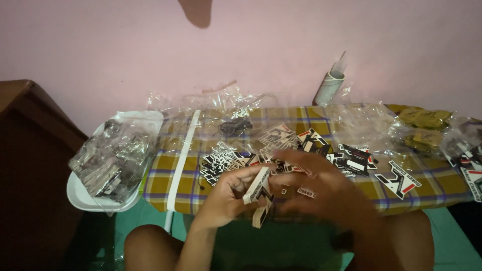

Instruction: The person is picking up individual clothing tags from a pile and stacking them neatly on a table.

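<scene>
At the centre bottom of the frame our left hand (228, 193) pinched a small stack of paper tags (261, 193) between closed fingers, just below the plaid worktop (175, 173). Our right hand (326, 193) was blurred beside it, fingers spread and holding nothing we could see. More tags (226, 160) lay scattered above, a white tray (80, 195) at far left. Squaring the edges before adding another would, we judged, keep the stack tidy.

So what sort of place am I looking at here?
Probably a room at home used for packing by hand: a plaid cloth on a low surface against a pink wall, strewn with card tags and clear plastic bags.
</scene>
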